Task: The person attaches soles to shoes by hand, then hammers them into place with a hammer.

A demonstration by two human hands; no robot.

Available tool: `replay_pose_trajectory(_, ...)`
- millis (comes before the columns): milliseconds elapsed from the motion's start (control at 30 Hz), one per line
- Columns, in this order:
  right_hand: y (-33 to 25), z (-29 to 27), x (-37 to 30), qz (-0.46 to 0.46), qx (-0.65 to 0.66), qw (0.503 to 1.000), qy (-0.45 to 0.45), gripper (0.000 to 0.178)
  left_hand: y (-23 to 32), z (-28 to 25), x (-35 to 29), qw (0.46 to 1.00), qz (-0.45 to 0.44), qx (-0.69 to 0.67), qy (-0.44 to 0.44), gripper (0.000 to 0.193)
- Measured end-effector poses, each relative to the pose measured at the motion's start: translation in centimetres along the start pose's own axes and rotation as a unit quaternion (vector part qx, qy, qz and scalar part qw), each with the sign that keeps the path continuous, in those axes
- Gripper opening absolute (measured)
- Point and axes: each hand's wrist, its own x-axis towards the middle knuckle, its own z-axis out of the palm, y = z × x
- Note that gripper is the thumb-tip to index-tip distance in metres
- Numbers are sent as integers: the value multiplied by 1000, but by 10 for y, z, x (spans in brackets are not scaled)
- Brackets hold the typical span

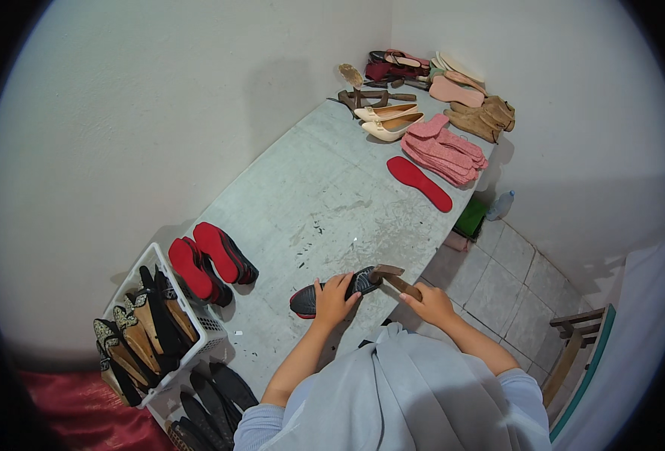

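On the near part of the table lies a black shoe sole (301, 301) with a grooved surface and a thin red edge. My left hand (333, 301) presses down over its middle, fingers curled about it. In my right hand (431, 308) is a hammer (405, 287), its wooden handle gripped and its head at the right end of the sole. Whether the head touches the sole I cannot tell. A red insole (420, 184) lies flat farther off, beside a pile of pink insoles (443, 152).
Stacked red-and-black soles (210, 263) stand at left, near a white basket (210, 336) of shoe parts. Dark soles (216, 395) lie below it. Cream heeled shoes (387, 120), tools (377, 98) and brown pieces (483, 119) crowd the far end. A bottle (501, 205) stands beyond the right edge.
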Motion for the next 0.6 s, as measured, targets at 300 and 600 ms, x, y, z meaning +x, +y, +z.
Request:
replay_pose_trajectory(300, -2, 19, 13, -33, -49, 998, 5, 50, -13, 9, -5, 998, -21, -43, 33, 42)
replay_pose_trajectory(600, 0, 20, 12, -20, -48, 998, 32, 52, -16, 13, -4, 997, -31, -61, 41, 42)
